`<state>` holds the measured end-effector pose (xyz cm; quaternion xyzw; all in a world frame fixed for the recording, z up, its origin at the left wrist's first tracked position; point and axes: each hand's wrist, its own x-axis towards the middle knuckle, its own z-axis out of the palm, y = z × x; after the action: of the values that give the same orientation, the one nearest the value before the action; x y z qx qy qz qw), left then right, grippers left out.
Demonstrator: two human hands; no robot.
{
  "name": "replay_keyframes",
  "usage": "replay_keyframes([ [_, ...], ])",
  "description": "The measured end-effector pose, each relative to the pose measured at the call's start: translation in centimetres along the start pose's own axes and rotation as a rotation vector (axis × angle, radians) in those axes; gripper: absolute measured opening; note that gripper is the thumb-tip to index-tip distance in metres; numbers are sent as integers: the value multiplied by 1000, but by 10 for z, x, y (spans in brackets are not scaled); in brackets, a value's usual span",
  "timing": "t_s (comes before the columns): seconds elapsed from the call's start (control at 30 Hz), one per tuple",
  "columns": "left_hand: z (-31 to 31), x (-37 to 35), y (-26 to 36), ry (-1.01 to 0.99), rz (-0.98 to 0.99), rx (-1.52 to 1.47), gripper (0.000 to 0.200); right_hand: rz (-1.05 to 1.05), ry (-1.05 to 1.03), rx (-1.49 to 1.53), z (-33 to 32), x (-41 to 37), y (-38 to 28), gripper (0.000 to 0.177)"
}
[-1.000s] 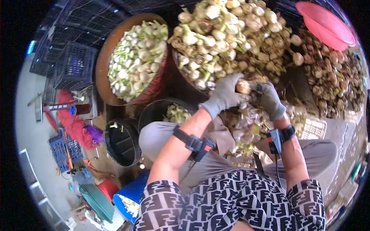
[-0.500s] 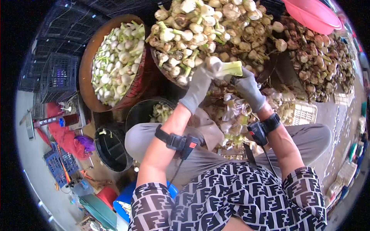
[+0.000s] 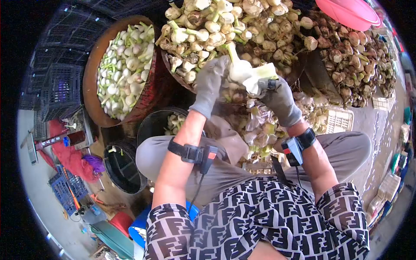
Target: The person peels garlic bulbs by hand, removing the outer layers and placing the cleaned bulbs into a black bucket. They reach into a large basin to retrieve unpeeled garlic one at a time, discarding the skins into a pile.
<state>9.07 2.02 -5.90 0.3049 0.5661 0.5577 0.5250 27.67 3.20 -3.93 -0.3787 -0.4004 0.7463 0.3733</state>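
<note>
A pale garlic bulb with a short green stem pointing up is between my gloved hands, over the heap. My left hand, in a grey glove, is closed with its fingertips at the bulb's left side. Opposite it, my right hand grips a thick strip of outer garlic skin that overlaps the bulb's right side. A small dark piece shows at my right fingertips. Just beyond both hands lies a large heap of untrimmed garlic.
At left stands a rusty round tub of cleaned garlic, with black buckets nearer me. Peeled skins lie below my hands. A darker garlic pile and a pink basin are at right. Crates stand far left.
The bulb has turned stem-up, and the outer skin now extends right, in my right hand. My left hand has moved slightly left; the view has shifted a little.
</note>
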Motion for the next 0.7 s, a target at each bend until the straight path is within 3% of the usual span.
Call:
replay_keyframes([
  [0.03, 0, 0, -1, 78, 148, 97, 36, 117, 56, 215, 2, 2, 0, 19],
  [0.07, 1, 0, -2, 82, 147, 225, 32, 10, 74, -92, 4, 0, 4, 21],
  [0.17, 15, -17, 28, 115, -23, 847, 25, 157, 56, -186, 15, -5, -2, 19],
  [0.23, 16, -21, 33, 91, -60, 659, 18, -45, -8, -234, 0, -7, 2, 15],
  [0.3, 11, -18, 19, 54, -109, 364, 15, -296, -82, -745, -27, -7, 3, 14],
  [0.33, 5, -13, 6, -12, -76, 305, 20, -259, -28, -655, -29, -12, 2, 12],
  [0.4, -7, -2, -15, -142, -6, 184, 29, -261, 21, -774, -37, -23, -8, 14],
  [0.43, -5, -5, -7, -176, -61, 67, 24, -239, 51, -824, -34, -32, -21, 18],
  [0.47, -4, -9, 1, -208, -114, -49, 20, -162, 53, -620, -32, -37, -29, 18],
  [0.53, 1, -17, 15, -226, -202, -177, 16, -329, 55, -735, -45, -40, -19, 18],
  [0.6, -10, -10, -2, -290, 173, 210, 16, -371, 79, -933, -70, -48, -6, 19],
  [0.67, -21, 2, -19, -255, -147, -380, 18, -390, 138, -1087, -72, -61, -18, 19],
  [0.7, -37, 1, -9, -247, 147, 181, 21, -400, 176, -1170, -71, -63, -34, 17],
])
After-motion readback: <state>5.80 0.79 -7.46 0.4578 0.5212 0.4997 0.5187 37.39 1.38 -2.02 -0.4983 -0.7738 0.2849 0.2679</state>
